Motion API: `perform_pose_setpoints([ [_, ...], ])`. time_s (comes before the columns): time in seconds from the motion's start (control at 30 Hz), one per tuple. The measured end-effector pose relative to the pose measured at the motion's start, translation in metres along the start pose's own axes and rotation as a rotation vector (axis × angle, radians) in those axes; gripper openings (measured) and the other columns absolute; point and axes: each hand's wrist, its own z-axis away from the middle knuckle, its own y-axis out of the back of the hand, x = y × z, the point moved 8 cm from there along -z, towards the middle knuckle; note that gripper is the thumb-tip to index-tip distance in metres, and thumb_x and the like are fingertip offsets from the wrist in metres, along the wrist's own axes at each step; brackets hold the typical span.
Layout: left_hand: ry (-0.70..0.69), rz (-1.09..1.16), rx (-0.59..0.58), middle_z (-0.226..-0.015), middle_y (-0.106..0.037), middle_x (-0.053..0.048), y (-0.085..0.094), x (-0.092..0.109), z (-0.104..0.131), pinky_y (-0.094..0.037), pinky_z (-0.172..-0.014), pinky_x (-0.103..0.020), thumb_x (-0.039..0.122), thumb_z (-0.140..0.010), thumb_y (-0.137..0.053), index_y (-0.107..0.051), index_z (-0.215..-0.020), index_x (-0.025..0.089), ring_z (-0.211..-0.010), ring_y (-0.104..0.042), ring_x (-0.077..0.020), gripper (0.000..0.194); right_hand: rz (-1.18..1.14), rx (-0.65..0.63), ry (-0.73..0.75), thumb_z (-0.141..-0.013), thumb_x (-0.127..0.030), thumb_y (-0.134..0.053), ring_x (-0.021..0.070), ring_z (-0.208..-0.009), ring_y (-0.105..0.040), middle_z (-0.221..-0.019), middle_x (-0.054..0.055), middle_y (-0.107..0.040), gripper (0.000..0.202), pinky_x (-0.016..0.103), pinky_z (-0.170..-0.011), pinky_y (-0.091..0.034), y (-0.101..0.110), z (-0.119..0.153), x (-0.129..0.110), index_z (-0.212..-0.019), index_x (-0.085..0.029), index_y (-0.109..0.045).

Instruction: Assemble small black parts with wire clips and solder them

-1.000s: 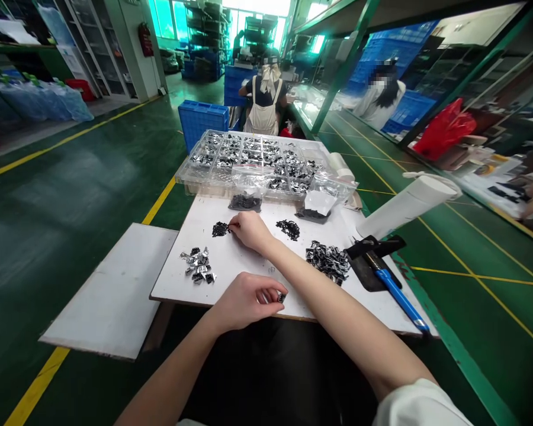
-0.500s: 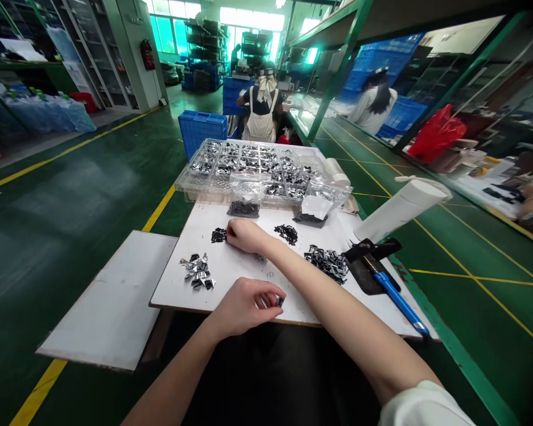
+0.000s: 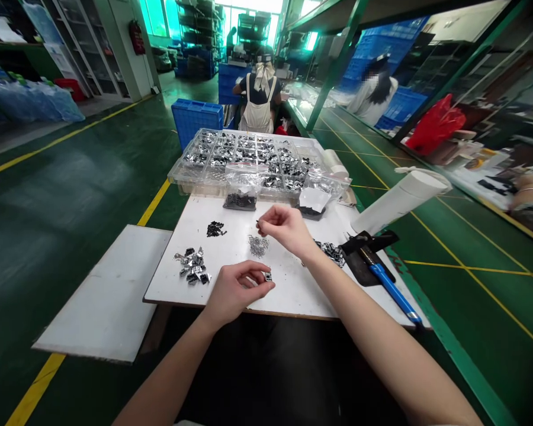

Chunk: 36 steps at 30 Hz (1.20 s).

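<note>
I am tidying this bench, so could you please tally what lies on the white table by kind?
Loose part piles: 4
Clear bags of parts: 2
Compartment trays: 1
Blue-handled tools: 1
White rolls: 1
Total: 9

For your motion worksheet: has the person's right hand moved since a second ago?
Yes. The right hand has left the small black pile it was touching, lifting off the white table and drawing rightward, toward the person.
</note>
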Motion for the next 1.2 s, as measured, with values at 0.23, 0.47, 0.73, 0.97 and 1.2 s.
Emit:
perform_pose_setpoints([
  [0.23, -0.106, 0.083, 0.035, -0.095, -0.068, -0.004, 0.006, 0.012, 0.001, -0.057, -0.065, -0.021, 0.024, -0.077, -0.080, -0.076, -0.098, 0.019, -0.086, -0.067, -0.0158, 0.022, -0.323, 0.165, -0.170, -0.071, -0.038, -0.085, 0.0160, -0.065, -0.067, -0.074, 0.005, -0.074, 0.025, 0.031, -0.064, -0.056, 0.018, 0.093, 0.025, -0.077, -0.017, -0.073],
  [0.47, 0.018, 0.065, 0.041, -0.088, -0.075, -0.005, 0.004, -0.002, 0.000, -0.060, -0.076, -0.024, 0.028, -0.075, -0.083, -0.077, -0.100, 0.016, -0.084, -0.071, -0.0167, 0.028, -0.593, 0.248, -0.276, -0.062, -0.034, -0.091, 0.0182, -0.066, -0.072, -0.076, 0.004, -0.077, 0.033, 0.033, -0.067, -0.062, -0.011, 0.122, 0.052, -0.089, -0.019, -0.077],
  [0.73, -0.039, 0.049, 0.024, -0.090, -0.075, -0.005, 0.002, 0.003, -0.001, -0.060, -0.077, -0.025, 0.027, -0.077, -0.082, -0.079, -0.095, 0.017, -0.084, -0.071, -0.0175, 0.020, -0.557, 0.217, -0.251, -0.069, -0.037, -0.087, 0.0191, -0.067, -0.071, -0.075, 0.004, -0.076, 0.023, 0.031, -0.066, -0.060, -0.012, 0.125, 0.044, -0.083, -0.021, -0.080],
  [0.97, -0.062, 0.055, 0.065, -0.081, -0.067, -0.003, 0.006, 0.007, -0.004, -0.054, -0.059, -0.022, 0.029, -0.079, -0.080, -0.079, -0.084, 0.017, -0.066, -0.062, -0.0114, 0.013, -0.514, 0.206, -0.172, -0.075, -0.032, -0.083, 0.0172, -0.072, -0.069, -0.084, 0.005, -0.076, 0.015, 0.030, -0.069, -0.059, -0.012, 0.124, 0.044, -0.086, -0.022, -0.081],
  [1.2, 0.023, 0.114, 0.078, -0.075, -0.073, -0.003, 0.007, 0.001, -0.006, -0.058, -0.070, -0.023, 0.032, -0.082, -0.078, -0.077, -0.085, 0.015, -0.070, -0.070, -0.0135, 0.017, -0.453, 0.165, -0.120, -0.082, -0.028, -0.077, 0.0174, -0.083, -0.069, -0.092, 0.005, -0.075, 0.011, 0.028, -0.073, -0.056, -0.012, 0.124, 0.038, -0.091, -0.026, -0.082],
])
